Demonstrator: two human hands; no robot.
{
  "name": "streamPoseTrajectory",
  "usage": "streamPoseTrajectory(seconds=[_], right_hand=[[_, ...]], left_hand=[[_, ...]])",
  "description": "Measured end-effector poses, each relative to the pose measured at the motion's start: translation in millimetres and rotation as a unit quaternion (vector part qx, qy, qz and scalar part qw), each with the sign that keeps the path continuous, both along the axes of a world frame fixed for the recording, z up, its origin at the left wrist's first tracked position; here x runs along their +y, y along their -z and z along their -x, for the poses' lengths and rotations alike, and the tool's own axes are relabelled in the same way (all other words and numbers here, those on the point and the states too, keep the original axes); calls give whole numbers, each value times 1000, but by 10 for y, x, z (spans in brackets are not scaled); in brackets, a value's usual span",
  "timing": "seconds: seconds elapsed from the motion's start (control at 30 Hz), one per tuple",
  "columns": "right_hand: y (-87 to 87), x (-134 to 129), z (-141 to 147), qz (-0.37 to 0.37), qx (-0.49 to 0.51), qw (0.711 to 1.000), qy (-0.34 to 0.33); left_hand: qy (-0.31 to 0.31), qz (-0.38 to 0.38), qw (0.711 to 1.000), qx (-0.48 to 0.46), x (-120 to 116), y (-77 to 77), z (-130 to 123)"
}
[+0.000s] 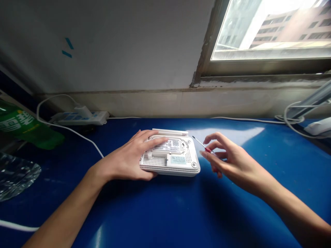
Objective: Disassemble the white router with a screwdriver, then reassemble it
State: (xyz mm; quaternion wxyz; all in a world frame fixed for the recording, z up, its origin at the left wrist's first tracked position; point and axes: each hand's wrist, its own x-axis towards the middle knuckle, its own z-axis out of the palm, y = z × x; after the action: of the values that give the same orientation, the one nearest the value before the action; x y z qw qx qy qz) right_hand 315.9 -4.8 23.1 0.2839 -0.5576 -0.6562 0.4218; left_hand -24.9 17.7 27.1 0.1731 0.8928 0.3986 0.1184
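A white router (pixel 181 160) with vent holes, printed labels and corner screw recesses lies underside up on the blue table. Its white antenna (pixel 170 132) runs along the far edge. My left hand (pixel 134 155) grips the router's left end, fingers across the top and thumb at the near side. To the right of the router, my right hand (pixel 222 155) pinches a small screwdriver (pixel 207 149) with a red handle. The screwdriver's metal shaft points up and left, its tip close to the router's far right corner; contact cannot be made out.
On the left lie a green bottle (pixel 28 127) and a clear plastic bottle (pixel 15 175). A white power strip (pixel 82 117) with a plugged-in cable sits against the wall. Coiled white cable (pixel 291 119) and a grey post stand at the right, below a window (pixel 271 34).
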Motion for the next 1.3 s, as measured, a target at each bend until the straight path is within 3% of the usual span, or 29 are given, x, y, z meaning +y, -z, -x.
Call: streamPoseTrajectory(seconds=[0.1,0.23,0.43,0.67,0.77,0.9,1.0,1.17,1.3], right_hand=[[70,0,18,-75,-97,992,3],[178,-25,42,-198,-219,956,-8],[237,-12,52,-229,-305,923,-49],[7,-31,49,-399,-196,895,-28],[44,-74,61,-452,-179,872,-49],[194,-77,40,-501,-177,847,-4],[242,-41,41,-472,-153,868,6],[234,0,126,-341,-57,938,-28],[228,-23,174,-264,10,964,-34]], left_hand=[[-29,-15,999,-20,14,58,-41],[-57,-23,997,-36,-9,94,-126],[-72,-44,994,-66,-56,49,-227],[-27,-51,993,-99,-95,-152,-161],[-15,-57,993,-105,-123,-210,-115],[8,-77,985,-153,-114,-237,-57],[8,-120,972,-203,-71,-236,-45],[-69,-198,942,-264,-37,-236,-78],[-174,-248,908,-290,-48,-220,-57]])
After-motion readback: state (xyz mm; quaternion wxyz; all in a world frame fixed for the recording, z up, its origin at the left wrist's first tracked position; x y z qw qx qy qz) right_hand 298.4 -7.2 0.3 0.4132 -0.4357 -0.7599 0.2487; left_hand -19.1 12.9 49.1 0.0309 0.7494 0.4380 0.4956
